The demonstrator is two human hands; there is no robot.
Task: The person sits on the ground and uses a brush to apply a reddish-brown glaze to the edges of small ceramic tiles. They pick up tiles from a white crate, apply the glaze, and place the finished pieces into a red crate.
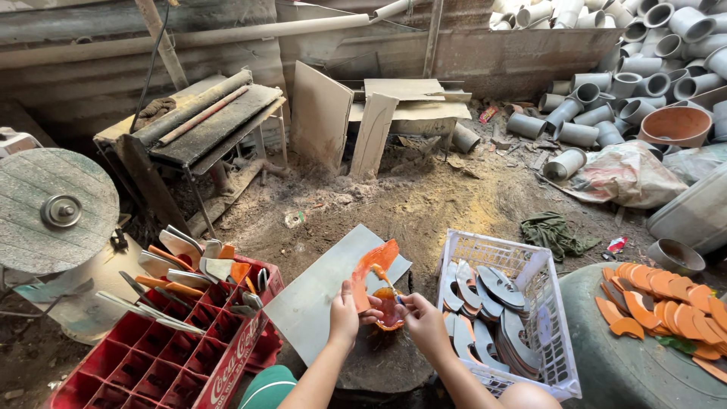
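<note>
Left hand (pixel 344 314) pinching curved orange-coated piece (pixel 372 271) upright for access, right hand (pixel 424 318) pinching small brush (pixel 385 282) over orange paint bowl (pixel 389 309).

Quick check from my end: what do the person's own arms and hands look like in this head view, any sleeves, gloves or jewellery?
Both forearms are bare from the bottom edge of the picture up to the wrists, with no sleeves in view. The left hand and the right hand wear no gloves. No watch, bracelet or ring shows, though the fingers are too small to be sure.
</note>
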